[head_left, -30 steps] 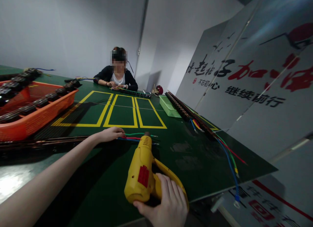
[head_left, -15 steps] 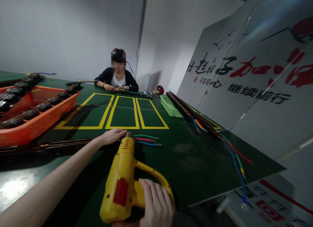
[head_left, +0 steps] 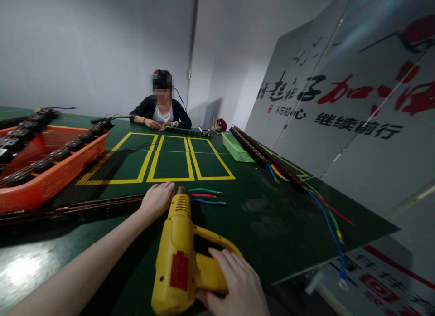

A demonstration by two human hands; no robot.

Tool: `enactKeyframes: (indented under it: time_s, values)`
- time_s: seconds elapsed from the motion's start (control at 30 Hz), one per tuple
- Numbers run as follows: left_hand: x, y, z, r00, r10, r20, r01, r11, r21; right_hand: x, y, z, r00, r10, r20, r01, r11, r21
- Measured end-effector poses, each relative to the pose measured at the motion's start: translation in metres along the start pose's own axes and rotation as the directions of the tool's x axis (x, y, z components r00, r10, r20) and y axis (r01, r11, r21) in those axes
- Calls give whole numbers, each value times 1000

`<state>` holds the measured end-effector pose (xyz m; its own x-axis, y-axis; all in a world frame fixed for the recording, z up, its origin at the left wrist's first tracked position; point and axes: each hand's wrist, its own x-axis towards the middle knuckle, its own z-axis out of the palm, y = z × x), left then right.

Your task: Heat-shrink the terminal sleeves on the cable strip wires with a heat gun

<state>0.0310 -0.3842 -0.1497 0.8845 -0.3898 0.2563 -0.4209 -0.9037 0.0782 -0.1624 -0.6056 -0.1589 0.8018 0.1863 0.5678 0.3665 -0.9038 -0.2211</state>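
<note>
My right hand [head_left: 238, 277] is wrapped round the handle of a yellow heat gun [head_left: 176, 257]. The gun's nozzle points away from me, close beside the fingertips of my left hand [head_left: 158, 200]. That hand is closed over the end of a long dark wired strip [head_left: 102, 206] lying on the table; its fingertips are partly hidden. Green [head_left: 204, 190], pink-red and blue wires with metal terminals stick out to the right, past the nozzle.
An orange basket [head_left: 84, 155] holding dark strips stands at left. Yellow outlines mark the green table [head_left: 214, 221]. At right are a light green basket [head_left: 234, 148] and more wired strips [head_left: 251, 146], wires overhanging the edge. Opposite sits a person [head_left: 163, 109], hands on a similar piece.
The heat gun and my right hand have shifted a little to the right. My left hand's fingers have bent down more over the strip's end. The view has moved slightly.
</note>
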Motion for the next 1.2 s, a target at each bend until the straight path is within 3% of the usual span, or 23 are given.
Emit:
enactKeyframes:
  time_s: [0.3,0.57,0.8,1.2]
  values:
    - [-2,2,7,994,87,-71,-88,996,-15,1,2,3,996,44,-81,-47,998,-43]
    - [-3,2,8,992,90,-85,-91,996,-18,-9,36,-9,994,0,-113,-22,981,-193]
    - [-3,0,11,989,87,-116,-90,996,-19,-18,61,-6,980,9,-198,-81,931,-356]
    - [-3,0,13,989,70,-128,-79,995,-64,-22,31,-3,961,-59,-271,-77,882,-465]
